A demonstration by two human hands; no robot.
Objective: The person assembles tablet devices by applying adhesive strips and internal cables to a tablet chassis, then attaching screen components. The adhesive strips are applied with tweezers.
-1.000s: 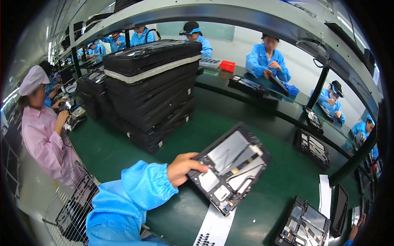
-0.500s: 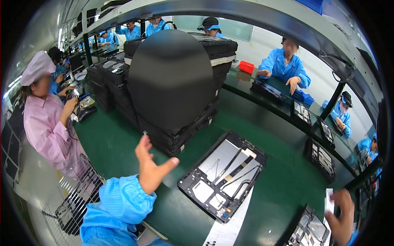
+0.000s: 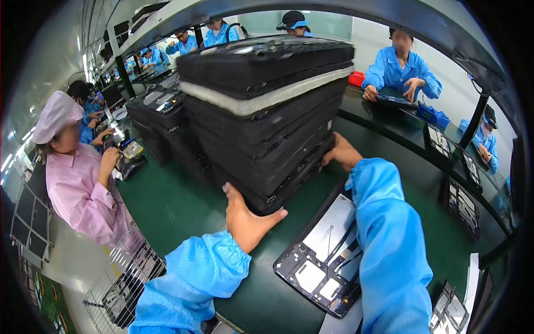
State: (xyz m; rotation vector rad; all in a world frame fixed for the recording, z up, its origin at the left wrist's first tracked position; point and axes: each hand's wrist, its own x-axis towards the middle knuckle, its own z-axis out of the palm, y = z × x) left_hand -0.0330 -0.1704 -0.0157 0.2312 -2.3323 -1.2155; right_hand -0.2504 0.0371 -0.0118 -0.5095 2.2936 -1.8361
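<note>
A tall stack of black trays (image 3: pixel 267 133) with a whitish layer near its top stands before me on the green table. My left hand (image 3: pixel 247 222) presses at its lower near corner, with the thumb stretched along the front and the fingertips against the left side. Around the lower right side curls my right hand (image 3: pixel 340 153), its fingertips partly hidden behind the trays. An opened tablet (image 3: pixel 314 245) with silver plates and dark cables lies beneath my right forearm, which covers part of it.
Another opened device (image 3: pixel 448 309) lies at the lower right beside a white strip (image 3: pixel 473 273). Further black stacks (image 3: pixel 158 106) stand behind on the left. A person in pink (image 3: pixel 78 172) works at left, near a wire basket (image 3: pixel 119 284). Overhead runs a grey shelf beam (image 3: pixel 389 14).
My right hand has swung from the lower right across to the stack's right side. The left hand has moved onto its lower corner. The view has shifted somewhat left.
</note>
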